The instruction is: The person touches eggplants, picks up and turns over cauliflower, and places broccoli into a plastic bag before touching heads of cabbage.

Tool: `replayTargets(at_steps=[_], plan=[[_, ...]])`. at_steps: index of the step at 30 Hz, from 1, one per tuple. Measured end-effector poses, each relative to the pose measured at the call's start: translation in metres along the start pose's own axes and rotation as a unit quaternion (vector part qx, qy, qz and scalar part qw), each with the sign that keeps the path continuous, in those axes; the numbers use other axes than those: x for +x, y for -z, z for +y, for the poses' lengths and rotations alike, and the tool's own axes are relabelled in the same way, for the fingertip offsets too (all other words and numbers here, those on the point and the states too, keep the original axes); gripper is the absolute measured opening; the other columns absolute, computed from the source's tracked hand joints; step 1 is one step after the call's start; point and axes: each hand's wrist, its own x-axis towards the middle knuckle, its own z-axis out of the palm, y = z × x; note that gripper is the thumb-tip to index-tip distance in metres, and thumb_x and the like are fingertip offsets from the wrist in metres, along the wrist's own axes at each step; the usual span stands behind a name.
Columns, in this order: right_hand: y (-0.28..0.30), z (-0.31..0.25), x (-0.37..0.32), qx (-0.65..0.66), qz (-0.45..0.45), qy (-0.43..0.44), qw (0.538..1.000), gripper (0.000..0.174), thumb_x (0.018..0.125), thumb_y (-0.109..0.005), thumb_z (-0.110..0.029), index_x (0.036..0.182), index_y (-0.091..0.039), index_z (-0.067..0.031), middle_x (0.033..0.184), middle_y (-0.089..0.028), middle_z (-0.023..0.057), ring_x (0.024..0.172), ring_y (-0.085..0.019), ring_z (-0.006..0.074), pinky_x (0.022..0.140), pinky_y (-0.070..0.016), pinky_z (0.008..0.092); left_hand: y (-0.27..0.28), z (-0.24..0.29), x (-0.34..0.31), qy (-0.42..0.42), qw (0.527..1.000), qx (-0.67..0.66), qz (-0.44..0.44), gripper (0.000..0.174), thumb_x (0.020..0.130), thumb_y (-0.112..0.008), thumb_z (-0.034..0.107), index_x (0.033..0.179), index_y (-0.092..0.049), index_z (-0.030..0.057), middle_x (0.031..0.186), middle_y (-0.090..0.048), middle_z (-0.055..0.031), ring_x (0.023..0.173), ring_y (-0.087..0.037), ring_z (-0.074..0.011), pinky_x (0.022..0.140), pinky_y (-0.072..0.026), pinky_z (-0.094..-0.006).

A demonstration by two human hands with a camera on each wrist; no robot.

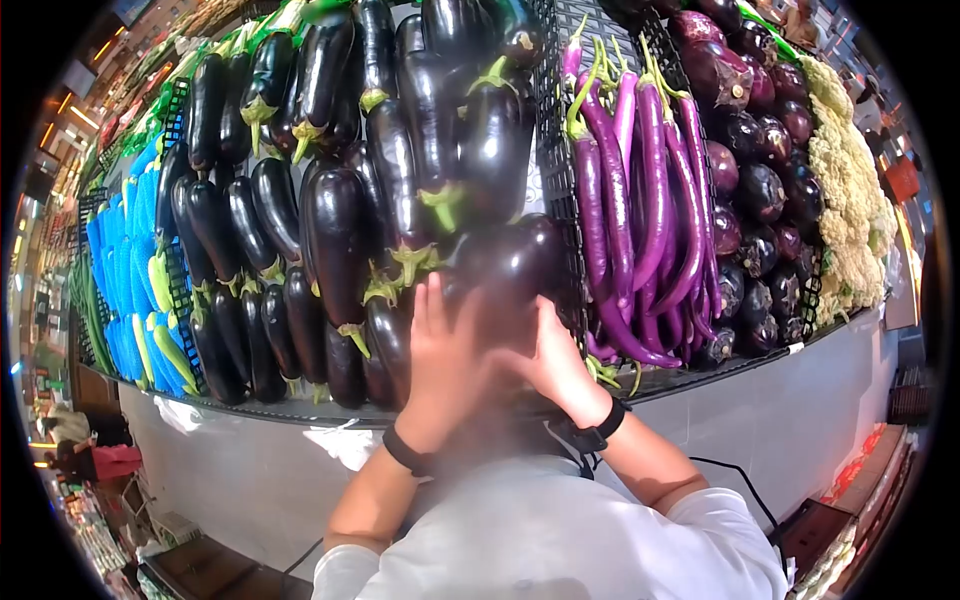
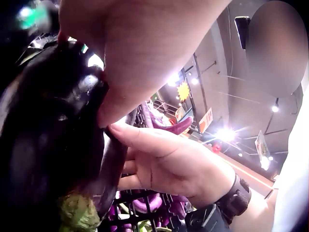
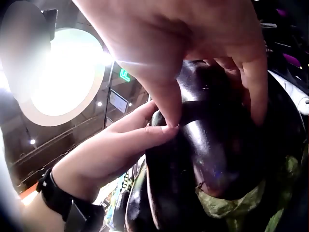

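Produce shelf, and both hands are up on one big dark eggplant (image 1: 515,262), which sits just left of the long purple eggplants (image 1: 640,200), at the lower front of the slope. The left hand (image 1: 440,345) lies flat against the side facing away from those purple ones, fingers straight and pressing. The right hand (image 1: 553,362) is on the near side, thumb and fingers curled round the skin (the wrist views show this best, with the thumb tip meeting the other hand's fingertip on top). So the hands are close together with the eggplant sandwiched between them. Its green cap (image 3: 231,203) points down toward the person.

The rest of the pile of dark eggplants (image 1: 330,230) stacks up and further left of the purple bunch, and several look like they lean on or beside the held one. A black crate wall (image 1: 555,150) runs between it and the purple ones. Cauliflower (image 1: 850,200) is well off on their far side.

What could go wrong, as I see it: the skin is glossy and only one hand really wraps it, so it could slip out and drop over the front lip. And if it props up its neighbours, pulling it could send a few rolling down after it.
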Motion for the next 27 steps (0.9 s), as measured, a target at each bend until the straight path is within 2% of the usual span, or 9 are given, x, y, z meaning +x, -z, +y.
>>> replayTargets(at_steps=[4,10,13,16,17,20,22,24,27], plan=[[0.008,-0.003,0.000,-0.012,-0.029,-0.044,0.999,0.078,0.078,-0.083,-0.019,0.136,-0.037,0.0039,0.124,-0.060,0.0242,0.114,-0.063,0.0364,0.095,-0.0505,0.0406,0.004,-0.001,-0.002,0.001,1.000,0.007,-0.008,0.078,0.076,-0.078,0.011,0.146,-0.045,0.0114,0.157,-0.018,-0.0303,0.142,-0.025,-0.0511,0.112,-0.0338,-0.0532],[0.004,-0.003,-0.005,-0.055,-0.031,-0.008,0.998,0.074,0.081,-0.079,-0.017,0.135,-0.035,0.0057,0.122,-0.060,0.0258,0.111,-0.062,0.0402,0.093,-0.0510,0.0425,0.012,-0.007,-0.003,-0.009,1.000,-0.025,-0.001,0.080,0.071,-0.082,0.007,0.143,-0.050,0.0158,0.157,-0.024,-0.0242,0.140,-0.032,-0.0467,0.111,-0.0380,-0.0494],[0.008,-0.022,-0.004,-0.070,-0.063,-0.079,0.992,0.081,0.080,-0.080,-0.016,0.140,-0.030,0.0077,0.128,-0.055,0.0281,0.115,-0.058,0.0434,0.097,-0.0490,0.0432,0.016,-0.004,-0.004,-0.018,0.999,-0.026,0.002,0.077,0.073,-0.080,0.007,0.143,-0.049,0.0131,0.156,-0.024,-0.0238,0.138,-0.034,-0.0461,0.110,-0.0396,-0.0480],[0.015,-0.034,-0.011,-0.157,0.040,0.011,0.987,0.090,0.079,-0.081,-0.016,0.145,-0.024,0.0086,0.135,-0.048,0.0295,0.122,-0.053,0.0447,0.100,-0.0473,0.0439,0.032,0.002,0.002,0.021,0.995,-0.094,0.009,0.072,0.076,-0.078,0.008,0.142,-0.048,0.0086,0.156,-0.025,-0.0239,0.137,-0.036,-0.0453,0.111,-0.0388,-0.0471],[0.022,-0.046,-0.011,-0.149,0.039,-0.004,0.988,0.090,0.080,-0.079,-0.014,0.148,-0.023,0.0070,0.140,-0.043,0.0281,0.128,-0.048,0.0439,0.103,-0.0453,0.0440,0.044,0.004,0.007,-0.011,0.997,-0.081,0.007,0.067,0.079,-0.075,0.009,0.141,-0.048,0.0051,0.153,-0.030,-0.0244,0.137,-0.037,-0.0443,0.112,-0.0375,-0.0467],[0.033,-0.073,0.002,-0.143,0.055,0.129,0.980,0.082,0.081,-0.077,-0.010,0.148,-0.031,0.0019,0.140,-0.044,0.0224,0.130,-0.047,0.0378,0.105,-0.0441,0.0423,0.067,0.001,0.036,-0.042,0.995,-0.083,-0.027,0.067,0.079,-0.075,0.009,0.140,-0.048,0.0057,0.149,-0.038,-0.0247,0.137,-0.038,-0.0436,0.113,-0.0358,-0.0462],[0.040,-0.092,0.023,-0.018,0.031,0.169,0.985,0.066,0.084,-0.072,-0.006,0.143,-0.041,-0.0041,0.141,-0.045,0.0163,0.129,-0.048,0.0307,0.104,-0.0435,0.0395,0.066,-0.015,0.057,-0.087,0.983,-0.149,0.062,0.064,0.082,-0.073,0.011,0.140,-0.047,0.0029,0.146,-0.044,-0.0237,0.136,-0.042,-0.0386,0.114,-0.0344,-0.0449],[0.039,-0.094,0.061,0.015,0.067,0.193,0.979,0.062,0.084,-0.069,-0.006,0.140,-0.043,-0.0019,0.139,-0.046,0.0175,0.129,-0.048,0.0325,0.105,-0.0421,0.0400,0.080,-0.019,0.092,-0.011,0.963,-0.268,0.033,0.071,0.087,-0.069,0.015,0.145,-0.035,-0.0044,0.144,-0.044,-0.0239,0.138,-0.041,-0.0363,0.114,-0.0351,-0.0411],[0.035,-0.090,0.137,-0.116,0.186,0.186,0.958,0.061,0.084,-0.066,-0.007,0.140,-0.042,0.0005,0.138,-0.046,0.0233,0.130,-0.045,0.0394,0.111,-0.0369,0.0446,0.069,-0.032,0.139,0.028,0.969,-0.232,0.081,0.080,0.084,-0.071,0.020,0.147,-0.029,-0.0082,0.142,-0.042,-0.0304,0.136,-0.042,-0.0387,0.113,-0.0350,-0.0422]])
